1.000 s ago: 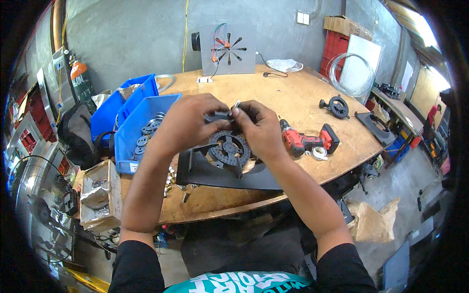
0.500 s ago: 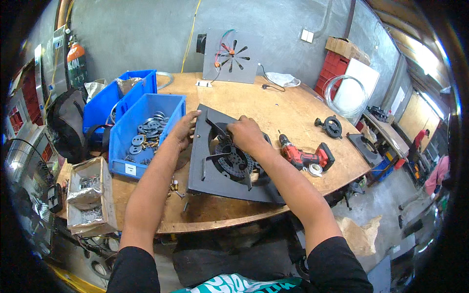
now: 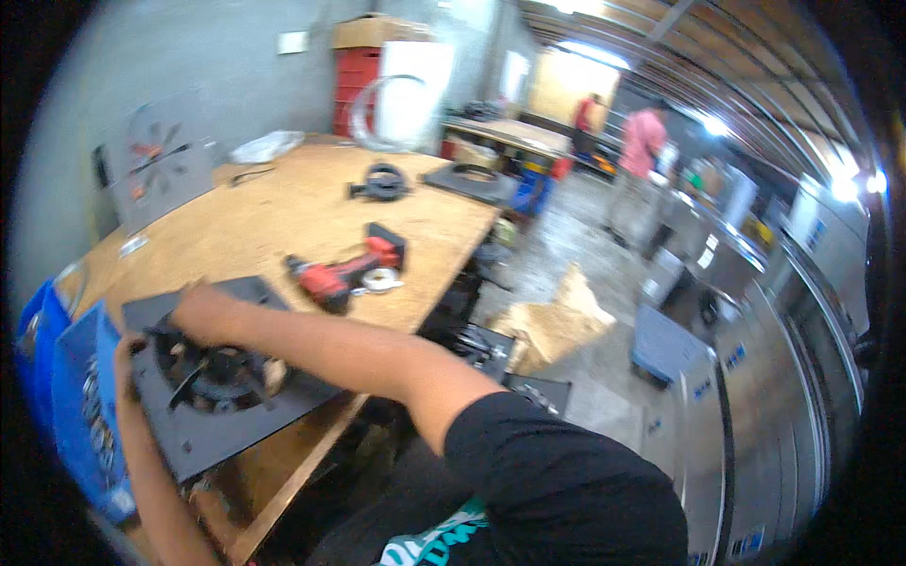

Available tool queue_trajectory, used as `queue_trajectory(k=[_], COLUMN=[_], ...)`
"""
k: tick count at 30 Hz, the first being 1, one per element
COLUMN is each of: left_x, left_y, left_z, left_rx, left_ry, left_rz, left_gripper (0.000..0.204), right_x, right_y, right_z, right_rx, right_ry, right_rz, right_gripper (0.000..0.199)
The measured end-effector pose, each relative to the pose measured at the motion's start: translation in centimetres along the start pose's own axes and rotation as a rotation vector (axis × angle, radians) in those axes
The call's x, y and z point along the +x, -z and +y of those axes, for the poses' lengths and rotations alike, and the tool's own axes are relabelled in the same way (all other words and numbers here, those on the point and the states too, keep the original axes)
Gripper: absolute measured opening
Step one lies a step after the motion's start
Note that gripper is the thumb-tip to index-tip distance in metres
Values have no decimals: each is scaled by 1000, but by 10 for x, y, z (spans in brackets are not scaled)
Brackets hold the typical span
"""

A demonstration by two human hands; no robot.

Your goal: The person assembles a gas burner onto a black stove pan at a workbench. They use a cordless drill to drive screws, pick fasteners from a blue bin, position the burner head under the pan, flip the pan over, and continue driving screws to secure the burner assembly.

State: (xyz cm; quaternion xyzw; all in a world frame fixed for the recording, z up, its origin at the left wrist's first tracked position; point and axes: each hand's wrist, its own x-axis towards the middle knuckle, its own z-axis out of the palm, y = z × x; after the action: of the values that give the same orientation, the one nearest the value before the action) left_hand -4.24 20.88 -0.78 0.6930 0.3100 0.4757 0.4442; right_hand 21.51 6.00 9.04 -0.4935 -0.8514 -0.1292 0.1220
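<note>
"Where is the black stove panel (image 3: 184, 439)?"
"On the table (image 3: 269, 208), at eight o'clock in view; a red drill (image 3: 328, 283) lies near its two o'clock."
"The hands?"
"Right hand (image 3: 203, 316) over the burner ring (image 3: 225, 394), towards twelve o'clock; left hand (image 3: 128, 355) by the panel's ten o'clock edge."
"Fingers?"
"Blurred; I cannot tell if they're wide, narrow or holding anything."

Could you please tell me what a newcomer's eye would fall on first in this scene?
Probably the red-and-black cordless drill, bright against the wooden table, beyond the dark square plate and to its right. Next might come that plate at the lower left, with the right hand over its round opening. A crumpled brown sheet also stands out on the floor, right of the table.
</note>
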Motion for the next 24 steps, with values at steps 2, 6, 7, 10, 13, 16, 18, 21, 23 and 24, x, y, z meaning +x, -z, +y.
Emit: queue_trajectory(k=[2, 6, 7, 10, 13, 16, 18, 21, 23, 24], left_x=[8, 14, 13, 9, 7, 9, 10, 13, 13, 13], left_y=[21, 33, 33, 30, 28, 27, 28, 30, 31, 31], left_z=[-24, -47, -47, -41, -34, -34, -36, -36, -35, -35], left_rx=[-91, -179, -187, -196, -199, -203, -206, -209, -209, -211], left_ry=[-71, -44, -45, -41, -46, -49, -49, -50, -55, -57], left_rz=[17, 44, 44, 53, 52, 48, 48, 45, 39, 38], left_gripper=[19, 20, 20, 21, 22, 23, 24, 25, 26, 27], right_x=[1, 6, 9, 16, 23, 28, 30, 25, 15, 9], right_y=[-2, -9, -11, -16, -18, -20, -20, -19, -18, -18], right_z=[1, 4, 4, 0, -1, 3, 7, 11, 10, 8], right_rx=[-48, -30, -18, -13, -22, -12, 25, 56, 112, 121], right_ry=[12, 21, 28, 39, 43, 34, 42, 46, -15, -44], right_rz=[-48, -27, -19, -43, -49, -106, -160, -155, -114, -94], right_gripper=[19, 17, 17, 16, 17, 20, 23, 27, 27, 28])
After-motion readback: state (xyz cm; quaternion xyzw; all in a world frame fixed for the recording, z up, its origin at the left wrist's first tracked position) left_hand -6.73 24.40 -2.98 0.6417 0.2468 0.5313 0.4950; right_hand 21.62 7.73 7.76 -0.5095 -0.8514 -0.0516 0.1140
